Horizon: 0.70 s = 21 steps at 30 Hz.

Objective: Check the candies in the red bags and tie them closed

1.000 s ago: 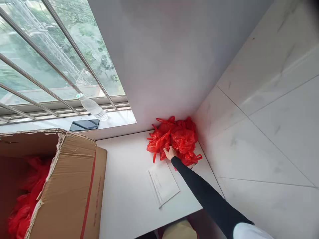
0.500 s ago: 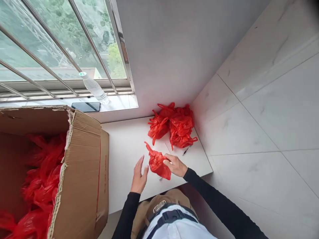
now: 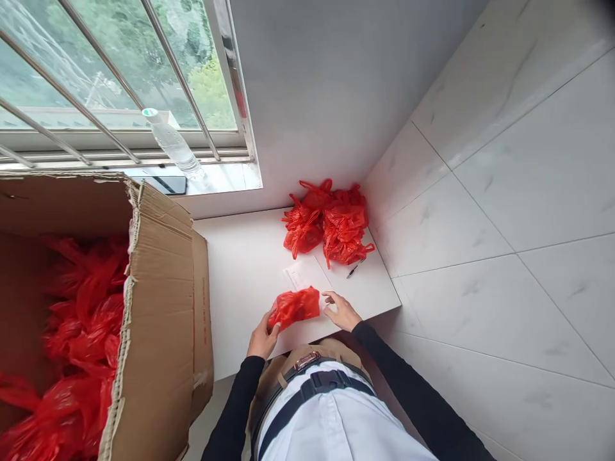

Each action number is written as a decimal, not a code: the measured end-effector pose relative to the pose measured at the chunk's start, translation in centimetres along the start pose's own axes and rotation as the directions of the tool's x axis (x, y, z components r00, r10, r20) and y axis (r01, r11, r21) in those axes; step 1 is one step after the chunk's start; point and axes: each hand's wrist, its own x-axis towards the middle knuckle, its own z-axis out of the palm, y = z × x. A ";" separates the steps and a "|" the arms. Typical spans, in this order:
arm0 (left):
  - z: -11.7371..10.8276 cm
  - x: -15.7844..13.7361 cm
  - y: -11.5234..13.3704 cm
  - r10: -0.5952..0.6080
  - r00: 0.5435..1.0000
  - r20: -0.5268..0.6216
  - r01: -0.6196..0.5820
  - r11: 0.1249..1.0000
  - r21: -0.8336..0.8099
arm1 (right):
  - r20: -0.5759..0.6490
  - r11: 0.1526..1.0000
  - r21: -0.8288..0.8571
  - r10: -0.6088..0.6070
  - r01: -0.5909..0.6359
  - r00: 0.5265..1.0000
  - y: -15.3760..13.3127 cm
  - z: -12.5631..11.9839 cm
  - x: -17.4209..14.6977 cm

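A red plastic bag hangs over the near part of the white table, slightly smeared by motion. My left hand grips its left end, thumb in front and fingers behind. Just off the bag's right end is my right hand, its thumb and fingers apart and slightly curled, with nothing in them. Behind the held bag a sheet of paper with writing lies on the table. A pile of tied red plastic bags sits against the wall in the far corner.
At the left stands a large open cardboard box with several red bags inside. A pen lies near the table's right edge. On the windowsill are a clear bottle and a phone. Tiled wall bounds the right.
My right hand has let go of the red bag, and my left hand has taken hold of its other end. The bag has turned, uncovering the paper. The view has shifted slightly.
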 end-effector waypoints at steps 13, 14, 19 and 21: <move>2.5 0.6 1.7 -0.078 0.991 -0.105 0.103 0.959 0.263 | 0.125 0.966 -0.202 -0.137 0.161 0.983 -2.0 5.5 6.3; 2.4 0.3 1.5 -0.078 0.987 -0.140 0.113 0.957 0.266 | 0.143 0.965 -0.199 -0.145 0.172 0.979 -1.7 5.3 6.2; 2.5 -2.0 1.1 -0.044 0.946 -0.320 0.130 0.958 0.255 | 0.128 0.975 -0.169 -0.126 0.147 0.984 -0.3 4.4 4.1; 3.1 -2.4 1.8 0.030 0.953 -0.301 0.050 0.966 0.253 | 0.135 0.980 -0.142 -0.124 0.143 0.983 -0.4 4.5 3.1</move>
